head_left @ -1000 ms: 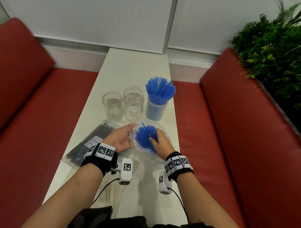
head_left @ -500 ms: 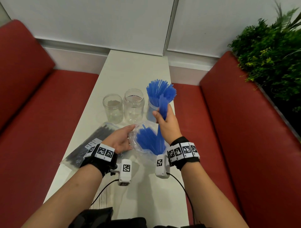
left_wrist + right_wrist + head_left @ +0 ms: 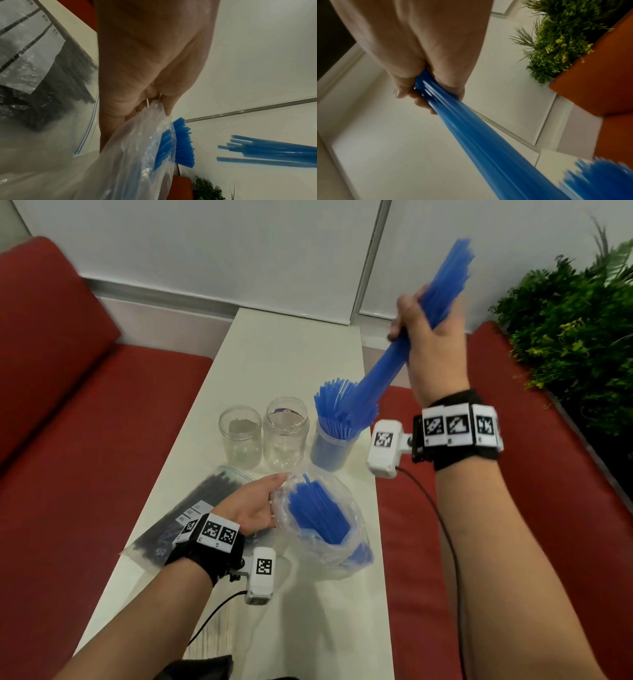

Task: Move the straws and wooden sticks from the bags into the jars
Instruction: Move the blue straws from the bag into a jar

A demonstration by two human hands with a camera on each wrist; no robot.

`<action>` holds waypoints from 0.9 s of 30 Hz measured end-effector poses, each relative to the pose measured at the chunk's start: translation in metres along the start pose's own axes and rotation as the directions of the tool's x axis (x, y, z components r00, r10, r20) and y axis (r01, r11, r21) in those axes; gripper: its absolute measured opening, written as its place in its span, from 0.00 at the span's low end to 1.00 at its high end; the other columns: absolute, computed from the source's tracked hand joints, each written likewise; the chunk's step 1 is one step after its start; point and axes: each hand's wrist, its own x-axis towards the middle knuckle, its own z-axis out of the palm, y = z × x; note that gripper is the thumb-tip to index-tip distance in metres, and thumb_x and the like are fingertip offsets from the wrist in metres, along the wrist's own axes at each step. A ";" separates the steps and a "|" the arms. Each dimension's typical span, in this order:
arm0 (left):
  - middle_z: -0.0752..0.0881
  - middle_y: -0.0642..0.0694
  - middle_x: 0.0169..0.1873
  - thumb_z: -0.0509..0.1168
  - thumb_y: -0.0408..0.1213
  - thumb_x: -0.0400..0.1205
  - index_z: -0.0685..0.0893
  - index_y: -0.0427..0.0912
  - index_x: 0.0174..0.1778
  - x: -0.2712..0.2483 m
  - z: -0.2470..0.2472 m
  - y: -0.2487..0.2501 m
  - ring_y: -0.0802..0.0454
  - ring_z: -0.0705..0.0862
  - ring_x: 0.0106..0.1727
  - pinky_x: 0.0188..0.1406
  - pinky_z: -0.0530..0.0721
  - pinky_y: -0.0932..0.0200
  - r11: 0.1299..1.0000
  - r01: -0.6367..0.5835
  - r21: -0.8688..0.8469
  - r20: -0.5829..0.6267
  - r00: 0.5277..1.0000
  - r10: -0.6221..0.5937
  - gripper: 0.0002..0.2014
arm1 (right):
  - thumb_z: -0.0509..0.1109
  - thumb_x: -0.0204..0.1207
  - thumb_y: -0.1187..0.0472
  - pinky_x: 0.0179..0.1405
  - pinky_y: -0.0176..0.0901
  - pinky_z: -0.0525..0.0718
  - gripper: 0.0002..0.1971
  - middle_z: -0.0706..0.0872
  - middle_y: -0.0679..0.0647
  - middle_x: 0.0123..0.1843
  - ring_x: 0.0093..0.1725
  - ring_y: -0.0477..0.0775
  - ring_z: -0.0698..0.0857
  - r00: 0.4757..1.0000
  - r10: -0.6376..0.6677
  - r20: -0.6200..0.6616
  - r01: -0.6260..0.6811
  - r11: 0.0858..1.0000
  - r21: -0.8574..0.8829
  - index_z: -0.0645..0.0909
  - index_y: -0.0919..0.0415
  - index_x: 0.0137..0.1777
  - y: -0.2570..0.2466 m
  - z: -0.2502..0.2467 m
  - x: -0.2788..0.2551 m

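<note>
Gripping a thick bundle of long blue plastic straws (image 3: pixel 432 302) in its fist, your right hand (image 3: pixel 432 347) is raised well above the narrow white table (image 3: pixel 291 350), the bundle tilted so that its lower ends point down toward the straw-filled clear plastic jar (image 3: pixel 331 447). That jar is the landmark: it stands packed with blue straws fanning out of its mouth, and the bundle's lower tips sit just above that fan. Left of the filled jar stand two empty clear plastic jars (image 3: pixel 287 433), side by side. Just in front of the filled jar lies the crumpled clear plastic bag (image 3: pixel 318 556), with more blue straws inside and poking from its open mouth. Your left hand (image 3: pixel 251 505) pinches the rim of that bag between thumb and fingers, as the left wrist view shows. Further left of the filled jar, a clear zip bag of dark sticks (image 3: pixel 191 508) lies flat on the table, partly under your left wrist.
</note>
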 end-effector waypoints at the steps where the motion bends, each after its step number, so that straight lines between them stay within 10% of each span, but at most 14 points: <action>1: 0.88 0.38 0.69 0.62 0.45 0.91 0.84 0.43 0.73 0.001 0.000 0.000 0.36 0.87 0.70 0.75 0.78 0.28 1.000 0.000 -0.006 -0.003 1.000 0.000 0.17 | 0.72 0.81 0.60 0.39 0.47 0.82 0.09 0.81 0.45 0.36 0.32 0.50 0.81 0.999 -0.029 -0.045 0.029 1.000 -0.002 0.73 0.56 0.53 -0.001 -0.001 0.011; 7: 0.88 0.37 0.69 0.61 0.46 0.91 0.84 0.43 0.75 0.008 -0.003 0.004 0.34 0.85 0.71 0.76 0.76 0.26 0.999 -0.005 0.032 -0.019 1.000 0.006 0.19 | 0.71 0.83 0.61 0.41 0.43 0.83 0.19 0.78 0.60 0.45 0.38 0.55 0.80 0.978 -0.037 -0.208 0.019 0.996 -0.089 0.70 0.71 0.66 0.039 0.006 0.038; 19: 0.86 0.35 0.70 0.65 0.47 0.89 0.83 0.40 0.75 0.020 -0.003 0.012 0.32 0.83 0.73 0.76 0.75 0.24 0.999 0.026 0.034 -0.032 0.999 -0.025 0.21 | 0.71 0.82 0.59 0.52 0.48 0.87 0.22 0.81 0.54 0.47 0.40 0.48 0.83 0.957 0.176 -0.229 -0.204 0.973 -0.105 0.72 0.63 0.72 0.136 0.012 0.027; 27: 0.86 0.35 0.70 0.65 0.47 0.89 0.83 0.41 0.75 0.027 -0.009 0.012 0.32 0.84 0.72 0.74 0.76 0.22 0.999 0.036 0.022 -0.048 0.998 -0.034 0.21 | 0.71 0.82 0.59 0.45 0.58 0.86 0.26 0.82 0.47 0.39 0.36 0.55 0.79 0.923 0.110 -0.369 -0.121 0.993 -0.004 0.68 0.73 0.74 0.130 0.001 0.034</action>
